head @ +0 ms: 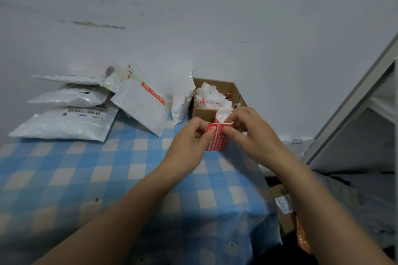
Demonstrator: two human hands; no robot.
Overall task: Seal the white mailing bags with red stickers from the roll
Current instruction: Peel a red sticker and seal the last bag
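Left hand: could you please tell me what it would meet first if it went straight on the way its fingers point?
The sticker roll, which the left hand pinches; just beyond, probably the right hand holding that roll.

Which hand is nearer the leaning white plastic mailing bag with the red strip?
Left. The left hand sits just right of the mailing bag, gripping the red sticker roll; the right hand holds the roll's far side, farther away.

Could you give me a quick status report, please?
Left hand and right hand both hold sticker roll. Mailing bags piled behind, untouched. Cardboard box right behind.
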